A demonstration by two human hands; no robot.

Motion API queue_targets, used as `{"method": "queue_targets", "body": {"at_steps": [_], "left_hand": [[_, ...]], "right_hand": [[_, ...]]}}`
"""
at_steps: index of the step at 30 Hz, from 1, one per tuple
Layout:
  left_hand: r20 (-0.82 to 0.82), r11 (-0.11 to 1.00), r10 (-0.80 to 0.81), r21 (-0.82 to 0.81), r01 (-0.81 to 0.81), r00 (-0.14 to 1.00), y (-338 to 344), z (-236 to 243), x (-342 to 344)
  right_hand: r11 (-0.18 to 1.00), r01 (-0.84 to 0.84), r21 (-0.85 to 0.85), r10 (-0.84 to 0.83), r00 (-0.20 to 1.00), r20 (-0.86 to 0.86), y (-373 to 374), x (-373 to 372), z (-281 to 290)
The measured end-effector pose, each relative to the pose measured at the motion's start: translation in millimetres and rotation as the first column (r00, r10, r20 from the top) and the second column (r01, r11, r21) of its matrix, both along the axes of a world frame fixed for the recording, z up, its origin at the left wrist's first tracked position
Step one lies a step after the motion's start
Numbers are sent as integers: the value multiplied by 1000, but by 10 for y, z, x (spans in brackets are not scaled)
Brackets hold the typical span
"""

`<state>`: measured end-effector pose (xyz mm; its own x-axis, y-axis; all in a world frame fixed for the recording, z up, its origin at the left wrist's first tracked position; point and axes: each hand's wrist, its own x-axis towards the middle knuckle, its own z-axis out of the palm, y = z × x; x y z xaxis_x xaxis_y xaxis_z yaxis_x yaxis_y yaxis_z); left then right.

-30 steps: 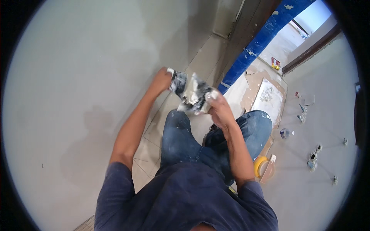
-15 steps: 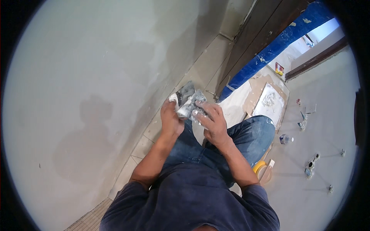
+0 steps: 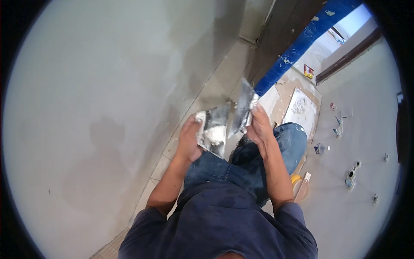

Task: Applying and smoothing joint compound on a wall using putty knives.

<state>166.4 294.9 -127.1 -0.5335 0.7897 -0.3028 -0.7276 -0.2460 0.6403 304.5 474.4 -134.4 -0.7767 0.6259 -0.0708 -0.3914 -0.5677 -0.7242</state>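
Observation:
My left hand (image 3: 189,136) is closed round the edge of a wide metal putty knife (image 3: 221,115). A lump of white putty (image 3: 215,134) sits on its blade, with more smeared near my fingers. In my right hand (image 3: 259,125) is a second metal putty knife (image 3: 243,105), gripped at its whitened back edge and tilted steeply with its blade pointing up and away. The two blades are a small gap apart, above my knees. Part of each tool's handle side is hidden by my fingers.
A pale wall (image 3: 99,86) runs along my left. Ahead right stands a dark door (image 3: 276,43) edged in blue covering (image 3: 297,43). A white putty-marked board (image 3: 299,108) lies on the floor. Pipe fittings (image 3: 351,175) stick out of the right wall, and a yellow-rimmed tub (image 3: 296,178) stands beside my leg.
The two putty knives were pressed together half a second ago. My right hand has drawn its knife off to the right and tipped it up, uncovering the putty on the left blade.

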Motion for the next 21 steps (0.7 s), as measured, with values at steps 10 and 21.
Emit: {"method": "queue_targets", "body": {"at_steps": [10,21], "left_hand": [[-55,999,33,36,-31,998,-105,132,-181],[-158,980,-148,-155,123,976,-153,513,-744]], "right_hand": [[942,-317,110,271,912,307,-111,139,-109],[-403,-226,887,-251,959,130,42,338,1121]]}}
